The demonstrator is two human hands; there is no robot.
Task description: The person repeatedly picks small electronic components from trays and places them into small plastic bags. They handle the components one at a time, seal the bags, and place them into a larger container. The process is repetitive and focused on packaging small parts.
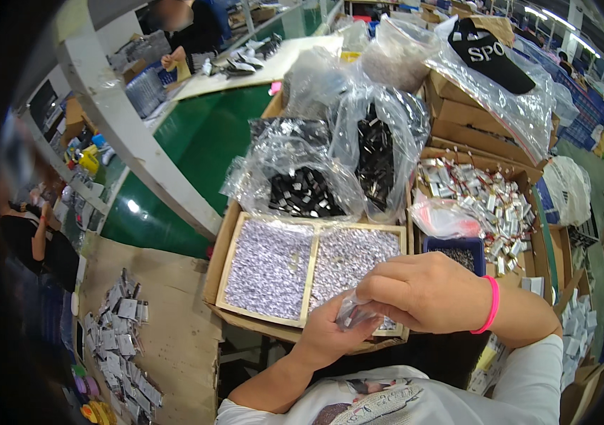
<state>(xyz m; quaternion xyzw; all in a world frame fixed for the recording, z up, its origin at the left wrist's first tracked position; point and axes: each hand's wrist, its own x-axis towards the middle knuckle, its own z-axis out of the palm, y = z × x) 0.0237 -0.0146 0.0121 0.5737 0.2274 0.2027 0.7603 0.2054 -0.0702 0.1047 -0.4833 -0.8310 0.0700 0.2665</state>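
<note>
My left hand [334,327] is closed round a small clear plastic bag [350,310], just over the front edge of a wooden divided tray [310,273]. My right hand [412,294], its wrist in a pink band, meets it from the right with fingers bent and pinched at the bag. What lies inside the bag, if anything, is too small to tell. Tiny silvery parts [268,265] fill both compartments of the tray. Beside my right hand stands a small blue bin [482,258] of dark little pieces.
Behind the tray lie clear bags of black parts [305,191]. A cardboard box of wired silver cells [479,205] is at right, a black cap [489,57] beyond. Flat silver pieces [121,333] lie on the left table. A white post [128,120] rises there; other people work further off.
</note>
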